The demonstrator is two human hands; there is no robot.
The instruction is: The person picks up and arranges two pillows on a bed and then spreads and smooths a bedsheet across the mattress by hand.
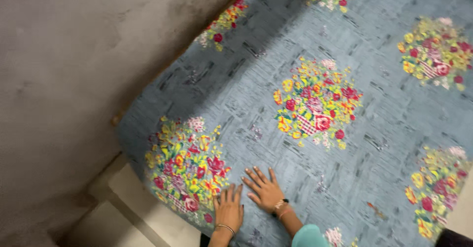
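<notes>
Hands, left hand (228, 209) and right hand (265, 189), lie apparently flat, fingers spread, on one floral bedsheet (345, 143).

Both hands flat on bedsheet (345, 143), left hand (229, 208) beside right hand (265, 188); wall (64, 79) left.

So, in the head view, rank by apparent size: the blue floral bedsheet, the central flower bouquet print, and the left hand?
1. Blue floral bedsheet, largest by far.
2. Central flower bouquet print.
3. Left hand, smallest as it looks, though nearer the camera.

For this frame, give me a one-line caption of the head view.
Left hand and right hand pressed flat, side by side, on a blue floral sheet beside a grey wall.
</notes>
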